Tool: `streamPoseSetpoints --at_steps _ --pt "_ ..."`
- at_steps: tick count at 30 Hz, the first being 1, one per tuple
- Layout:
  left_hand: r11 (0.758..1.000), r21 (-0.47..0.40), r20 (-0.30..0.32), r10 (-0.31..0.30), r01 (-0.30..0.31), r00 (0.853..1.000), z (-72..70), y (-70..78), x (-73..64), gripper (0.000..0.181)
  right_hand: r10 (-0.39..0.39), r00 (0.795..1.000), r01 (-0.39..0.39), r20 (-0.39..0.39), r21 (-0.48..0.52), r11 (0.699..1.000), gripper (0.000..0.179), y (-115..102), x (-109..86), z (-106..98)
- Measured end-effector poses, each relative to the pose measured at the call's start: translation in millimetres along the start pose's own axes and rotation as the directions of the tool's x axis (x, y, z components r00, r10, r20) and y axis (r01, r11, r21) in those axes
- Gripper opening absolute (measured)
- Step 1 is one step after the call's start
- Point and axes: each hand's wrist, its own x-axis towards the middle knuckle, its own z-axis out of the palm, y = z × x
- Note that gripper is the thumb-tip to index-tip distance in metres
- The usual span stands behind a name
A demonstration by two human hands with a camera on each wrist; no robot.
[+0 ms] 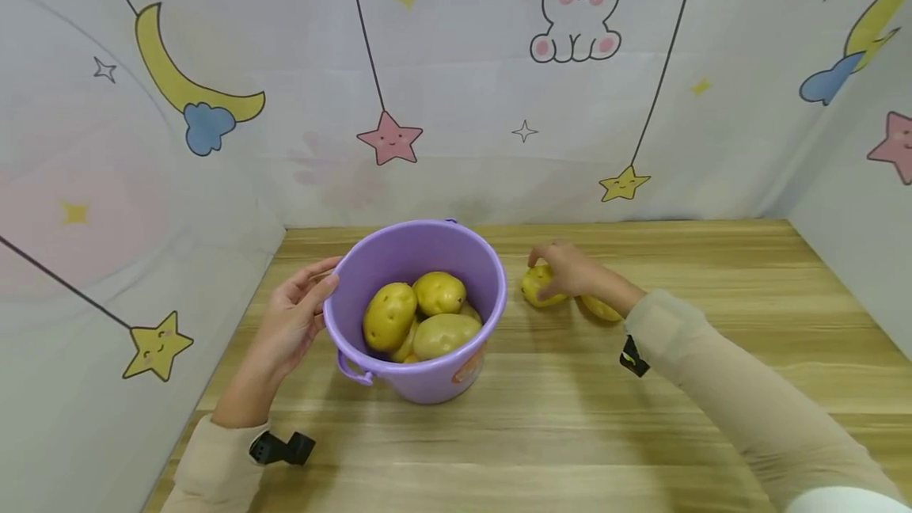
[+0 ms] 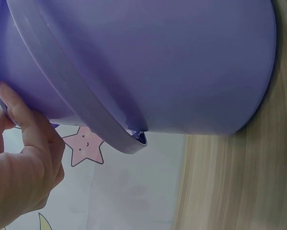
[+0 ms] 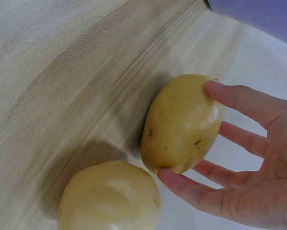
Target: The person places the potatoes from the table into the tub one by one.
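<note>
My left hand (image 1: 288, 327) grips the rim of a purple bucket (image 1: 420, 240) on its left side, thumb inside and fingers outside. Several yellow potatoes (image 1: 389, 317) lie in the bucket. To the right of it, my right hand (image 1: 570, 271) holds a potato (image 3: 182, 122) between thumb and fingertips, close over the table. Beside that one, another potato (image 3: 112, 199) lies on the wood, partly hidden under my right wrist in the head view. The bucket's handle (image 2: 76, 91) hangs down along its outer wall in the left wrist view.
The bucket stands on a wood-grain table (image 1: 541, 434). White cloth walls (image 1: 463, 77) printed with stars, moons and a rabbit close off the back and both sides. A black wrist camera (image 1: 281, 447) sits on the left sleeve, another black camera (image 1: 633, 356) on the right.
</note>
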Motion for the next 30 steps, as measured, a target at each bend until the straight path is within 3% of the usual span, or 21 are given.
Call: streamPoseSetpoints --at_steps 7,30 --pt "1.000 -0.003 0.001 0.000 0.000 1.000 0.1 0.5 -0.5 0.024 0.030 0.999 -0.030 0.015 -0.001 1.000 0.052 -0.9 0.7 3.1" --pt "1.000 0.017 -0.011 0.005 -0.004 1.000 1.0 -0.7 -0.5 0.024 -0.065 0.997 0.063 -0.045 -0.061 0.996 0.053 0.6 4.7 12.5"
